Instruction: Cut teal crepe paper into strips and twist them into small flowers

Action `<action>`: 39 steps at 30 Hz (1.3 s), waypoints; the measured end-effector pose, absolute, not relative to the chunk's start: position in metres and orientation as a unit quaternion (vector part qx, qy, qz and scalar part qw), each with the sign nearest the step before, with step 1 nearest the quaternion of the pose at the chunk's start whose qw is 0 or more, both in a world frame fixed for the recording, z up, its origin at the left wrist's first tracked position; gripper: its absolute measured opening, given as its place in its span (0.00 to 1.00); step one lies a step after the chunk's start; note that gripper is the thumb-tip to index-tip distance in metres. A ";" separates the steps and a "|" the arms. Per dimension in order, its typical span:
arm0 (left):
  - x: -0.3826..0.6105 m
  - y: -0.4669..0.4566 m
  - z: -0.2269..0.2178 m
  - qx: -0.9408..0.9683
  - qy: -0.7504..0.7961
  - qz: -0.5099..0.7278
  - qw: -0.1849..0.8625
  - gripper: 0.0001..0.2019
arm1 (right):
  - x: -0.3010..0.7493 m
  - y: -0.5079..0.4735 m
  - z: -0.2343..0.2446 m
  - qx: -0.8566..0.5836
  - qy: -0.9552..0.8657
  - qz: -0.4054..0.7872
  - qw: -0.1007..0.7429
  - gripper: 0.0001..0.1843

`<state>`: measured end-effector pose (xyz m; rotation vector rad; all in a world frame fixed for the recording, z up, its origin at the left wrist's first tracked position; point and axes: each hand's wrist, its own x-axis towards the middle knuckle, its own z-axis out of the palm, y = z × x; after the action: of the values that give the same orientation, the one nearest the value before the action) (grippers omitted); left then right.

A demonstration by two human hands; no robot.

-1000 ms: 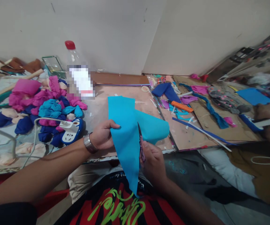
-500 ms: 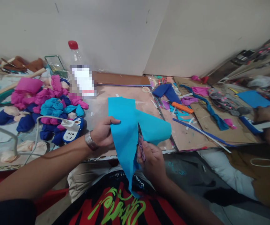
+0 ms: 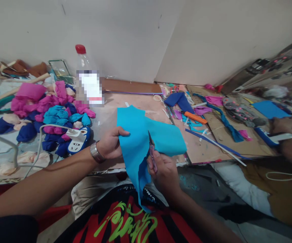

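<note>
A sheet of light blue foam (image 3: pixel 136 141) hangs in front of me above my lap. My left hand (image 3: pixel 110 143), with a metal watch on its wrist, pinches the sheet's left edge, thumb on top. My right hand (image 3: pixel 162 170) is closed round a pair of small scissors (image 3: pixel 151 150) whose blades point up into the sheet, where a slit runs upward. The cut strip on the left droops toward my red and black shirt.
A low board (image 3: pixel 110 114) holds a heap of pink, blue and peach fabric pieces (image 3: pixel 47 111), a blue power strip (image 3: pixel 78 141) with a white plug, and a red-capped bottle (image 3: pixel 87 81). An orange cutter (image 3: pixel 196 117) and scraps lie to the right. Another person's hand (image 3: pixel 284 126) works at far right.
The scissors have travelled a little higher into the blue sheet, lengthening the slit. The sheet has shifted slightly and its lower flap has folded. My left hand keeps its grip.
</note>
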<state>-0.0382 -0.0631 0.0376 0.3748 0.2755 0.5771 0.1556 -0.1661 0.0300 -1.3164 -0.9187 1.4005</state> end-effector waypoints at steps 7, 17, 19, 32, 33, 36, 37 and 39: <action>-0.037 -0.059 0.042 0.174 0.141 0.319 0.921 0.24 | 0.153 -0.166 0.031 -0.544 -0.367 0.575 0.487 0.33; -0.035 -0.062 0.044 0.166 0.152 0.303 0.926 0.27 | 0.150 -0.165 0.040 -0.528 -0.346 0.600 0.491 0.34; -0.036 -0.063 0.045 0.171 0.139 0.295 0.930 0.28 | 0.150 -0.163 0.042 -0.527 -0.345 0.599 0.493 0.34; -0.038 -0.064 0.043 0.195 0.142 0.292 0.926 0.25 | 0.150 -0.163 0.042 -0.530 -0.353 0.588 0.499 0.34; -0.038 -0.064 0.044 0.194 0.147 0.294 0.924 0.25 | 0.150 -0.163 0.042 -0.531 -0.355 0.587 0.497 0.34; -0.037 -0.063 0.049 0.184 0.164 0.311 0.918 0.26 | 0.148 -0.163 0.043 -0.536 -0.351 0.586 0.497 0.34; -0.037 -0.063 0.050 0.179 0.170 0.317 0.916 0.26 | 0.148 -0.164 0.043 -0.537 -0.345 0.586 0.498 0.33; -0.036 -0.062 0.051 0.174 0.177 0.322 0.914 0.27 | 0.147 -0.164 0.045 -0.537 -0.331 0.593 0.501 0.31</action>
<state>-0.0359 -0.0620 0.0512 0.3584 0.3656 0.6630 0.1469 -0.1642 0.0450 -1.2983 -0.8014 1.4330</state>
